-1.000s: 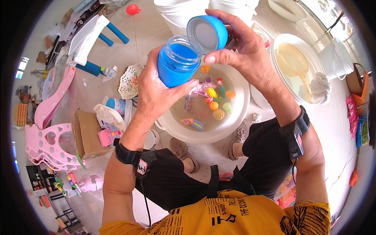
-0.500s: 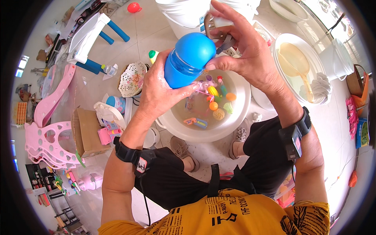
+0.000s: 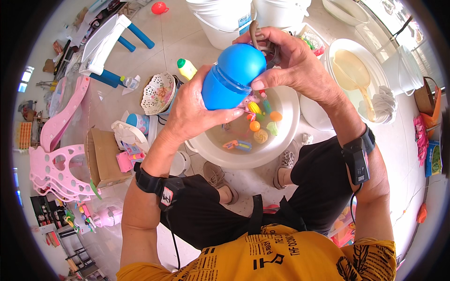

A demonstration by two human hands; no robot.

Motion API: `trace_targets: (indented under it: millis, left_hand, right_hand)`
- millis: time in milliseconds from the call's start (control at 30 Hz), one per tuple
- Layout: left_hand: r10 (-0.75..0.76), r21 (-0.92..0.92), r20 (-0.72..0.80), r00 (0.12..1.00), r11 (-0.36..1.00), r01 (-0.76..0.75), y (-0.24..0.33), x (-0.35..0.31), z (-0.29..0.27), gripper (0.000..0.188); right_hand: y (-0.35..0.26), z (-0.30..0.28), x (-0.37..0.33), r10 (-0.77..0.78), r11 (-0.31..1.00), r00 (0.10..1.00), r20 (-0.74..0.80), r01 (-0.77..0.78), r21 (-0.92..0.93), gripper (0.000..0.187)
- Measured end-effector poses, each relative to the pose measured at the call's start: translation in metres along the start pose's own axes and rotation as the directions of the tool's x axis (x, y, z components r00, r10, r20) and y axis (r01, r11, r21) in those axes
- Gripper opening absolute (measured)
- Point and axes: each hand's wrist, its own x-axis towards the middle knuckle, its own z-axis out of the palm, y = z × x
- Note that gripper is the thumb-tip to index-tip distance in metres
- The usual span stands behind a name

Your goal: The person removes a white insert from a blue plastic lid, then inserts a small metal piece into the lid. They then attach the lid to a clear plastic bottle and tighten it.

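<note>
A blue bottle-shaped container (image 3: 229, 77) with a domed top is held tilted over the basin. My left hand (image 3: 185, 110) is wrapped round its lower body from the left. At its right side sits a grey-brown curved piece (image 3: 254, 33), like a handle or strap; I cannot tell how it joins the container. My right hand (image 3: 304, 68) has its fingers curled round that piece, the thumb close against the dome. Below, a white basin (image 3: 234, 163) of water holds several small toys, among them a yellow corn (image 3: 253, 107) and an orange ball (image 3: 254, 126).
White buckets (image 3: 218, 28) stand beyond the basin. On the right, a large tub (image 3: 335, 54) holds a beige dipper (image 3: 351, 70). To the left are a floral bowl (image 3: 159, 93), a green-capped bottle (image 3: 187, 69), a cardboard box (image 3: 105, 159) and a white stool with blue legs (image 3: 105, 47).
The blue container has shifted a little to the right, with my left hand round it. My right hand's raised fingers have come down and curled round the grey-brown piece.
</note>
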Motion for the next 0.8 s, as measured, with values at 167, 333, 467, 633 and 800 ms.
trace_targets:
  millis: [167, 333, 467, 633, 800]
  left_hand:
    - [-0.131, -0.334, 0.169, 0.977, 0.925, 0.182, 0.005, -0.003, -0.006, 0.078]
    - [-0.135, -0.348, 0.233, 0.963, 0.913, 0.212, 0.006, -0.003, -0.012, 0.079]
    - [-0.207, -0.462, 0.353, 0.913, 0.809, 0.362, 0.005, -0.005, -0.012, 0.088]
    - [-0.245, -0.493, 0.395, 0.886, 0.757, 0.429, 0.004, -0.005, -0.012, 0.088]
    - [-0.208, -0.388, 0.280, 0.937, 0.868, 0.309, 0.004, -0.005, -0.007, 0.081]
  right_hand:
    - [0.004, 0.000, 0.000, -0.032, 0.997, 0.999, 0.040, 0.029, 0.074, 0.070]
    - [0.002, 0.000, 0.001, -0.011, 0.997, 0.996, 0.083, 0.005, 0.080, 0.068]
    - [-0.002, -0.002, 0.000, 0.107, 0.968, 0.983, 0.147, -0.137, 0.212, 0.069]
    - [-0.004, 0.000, -0.001, 0.095, 0.968, 0.984, 0.149, -0.126, 0.215, 0.069]
    - [-0.003, 0.002, -0.003, 0.112, 0.993, 0.993, 0.047, -0.110, -0.039, 0.068]
